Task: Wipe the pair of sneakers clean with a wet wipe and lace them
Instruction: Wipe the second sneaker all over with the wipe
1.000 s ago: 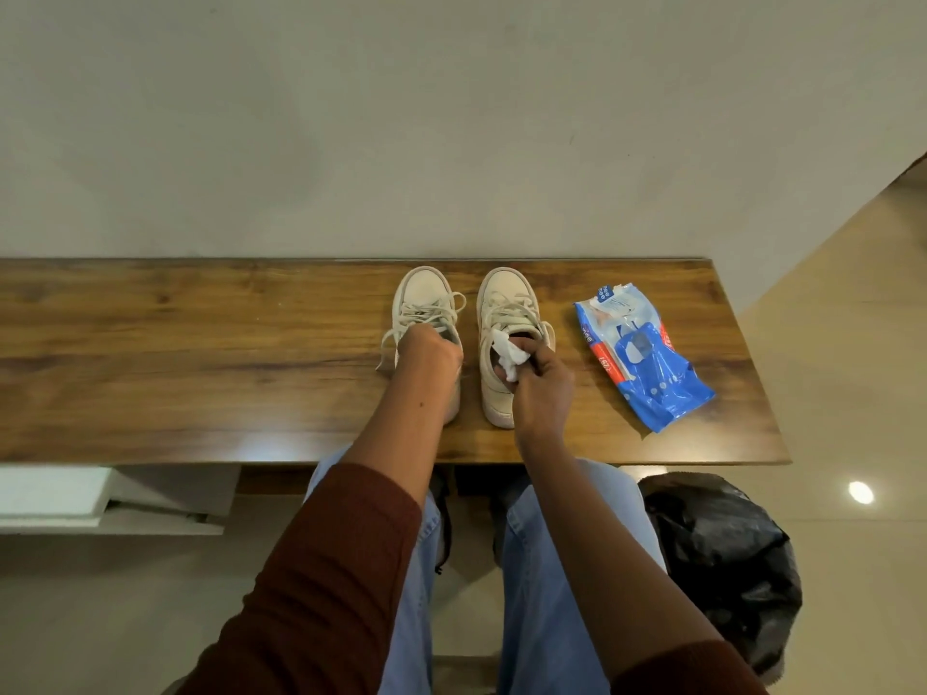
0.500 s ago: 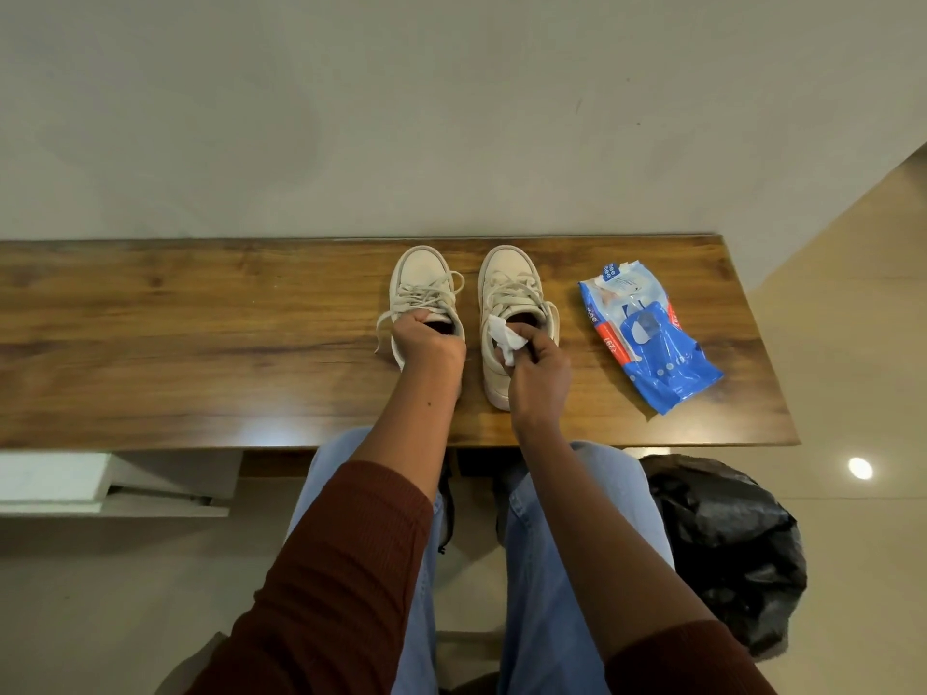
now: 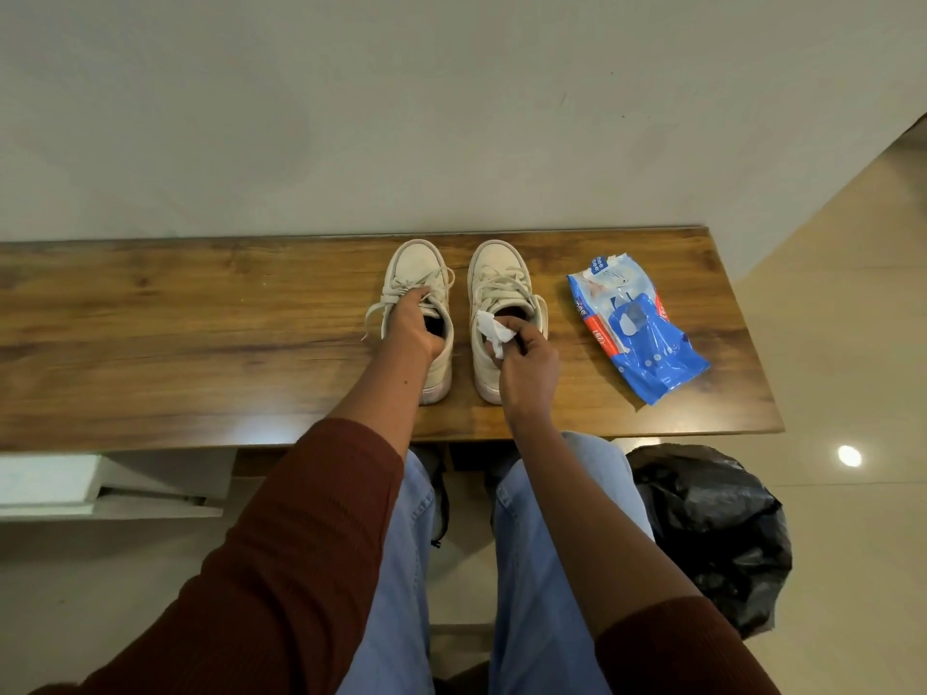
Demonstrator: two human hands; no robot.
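The left sneaker [image 3: 416, 273] and right sneaker [image 3: 496, 273] are set side by side, slightly apart, on the tabletop [image 3: 175, 333]. Their toes are close to the far edge and their heels stop short of the near edge. The left sneaker is gripped at its opening by the left hand [image 3: 409, 328], fingers curled in by the laces. A crumpled wet wipe [image 3: 491, 336] is pinched in the right hand [image 3: 529, 368] at the right sneaker's collar. A blue wipe pack [image 3: 637, 328] is laid near the right edge. Bare wood is left open to the left.

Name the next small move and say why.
Probably press the wet wipe onto the right sneaker and rub its collar: the right hand pinches the wipe at that shoe's opening, while the left hand grips the left sneaker.
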